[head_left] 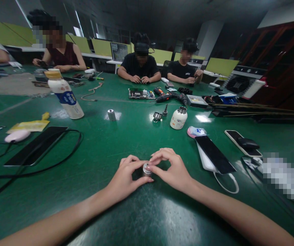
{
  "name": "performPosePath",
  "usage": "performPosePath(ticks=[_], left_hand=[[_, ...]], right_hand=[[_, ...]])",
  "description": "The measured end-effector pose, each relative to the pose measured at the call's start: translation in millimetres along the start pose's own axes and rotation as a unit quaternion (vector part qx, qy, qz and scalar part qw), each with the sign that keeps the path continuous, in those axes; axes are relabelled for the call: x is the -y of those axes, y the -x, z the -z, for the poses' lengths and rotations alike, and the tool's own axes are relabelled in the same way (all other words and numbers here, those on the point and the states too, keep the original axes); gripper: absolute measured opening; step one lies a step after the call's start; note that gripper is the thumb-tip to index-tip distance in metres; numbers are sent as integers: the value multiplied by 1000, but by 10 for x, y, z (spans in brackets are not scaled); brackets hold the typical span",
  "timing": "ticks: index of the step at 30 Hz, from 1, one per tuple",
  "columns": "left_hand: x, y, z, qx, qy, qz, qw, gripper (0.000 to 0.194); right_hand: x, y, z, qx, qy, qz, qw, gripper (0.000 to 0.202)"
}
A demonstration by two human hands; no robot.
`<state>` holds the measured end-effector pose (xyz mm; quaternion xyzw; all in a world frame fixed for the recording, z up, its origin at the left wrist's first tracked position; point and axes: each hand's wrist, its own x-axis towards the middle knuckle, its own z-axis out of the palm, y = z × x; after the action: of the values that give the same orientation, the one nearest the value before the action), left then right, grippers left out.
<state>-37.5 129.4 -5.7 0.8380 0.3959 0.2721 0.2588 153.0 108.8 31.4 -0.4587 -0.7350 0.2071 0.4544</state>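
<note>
A small silver metal cylinder (147,173) stands upright on the green table close in front of me. My left hand (126,174) is closed around its side with thumb and fingers. From the right, my right hand (171,168) pinches at its top, thumb and fingertips on the upper end, which they partly cover. Farther off to the left stands a similar silver cylinder (111,115), apart from both hands. Beyond my right hand are an uncapped white flask (179,118), a loose silver lid (157,116) and a small dark metal piece (165,110).
The green table (95,147) holds a milk-drink bottle (66,95), a tablet (36,146) with a black cable, and a phone on a white power bank (214,154). A circuit board (141,94) and power drills (163,98) lie farther back. Several people sit across the table.
</note>
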Motion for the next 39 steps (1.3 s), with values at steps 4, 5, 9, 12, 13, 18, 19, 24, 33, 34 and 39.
performPosePath(ticks=[4,5,9,12,13,18,19,24,33,34,39], left_hand=[[4,-6,-4,-4,0,5,1000,36],[4,-10,-4,-4,-1,5,1000,36],[-5,-19,-1,-2,0,1,1000,38],[-8,-13,0,-1,-4,3,1000,36],[-7,-10,0,-2,-6,4,1000,35],[2,-2,1,0,-9,4,1000,40],[2,-2,1,1,-9,5,1000,40],[-7,-8,5,9,-8,16,1000,42],[-15,-14,14,5,-6,15,1000,41],[-13,-12,12,4,-6,13,1000,40],[-11,-7,6,-4,-4,4,1000,40]], right_hand=[[14,-11,53,-46,-8,-14,999,14],[15,-9,59,-35,-20,-14,999,18],[19,21,28,36,-36,9,999,27],[22,33,-8,37,-28,21,999,15],[15,25,-11,30,-36,16,999,12],[-206,-109,74,-16,-83,-50,995,14],[-293,-137,98,-22,-67,-58,996,13],[-734,-173,140,34,19,-70,997,3],[-395,-135,107,3,-101,-73,992,12],[-302,-122,103,16,-110,-64,992,11],[-58,-26,43,52,-55,-19,997,7]])
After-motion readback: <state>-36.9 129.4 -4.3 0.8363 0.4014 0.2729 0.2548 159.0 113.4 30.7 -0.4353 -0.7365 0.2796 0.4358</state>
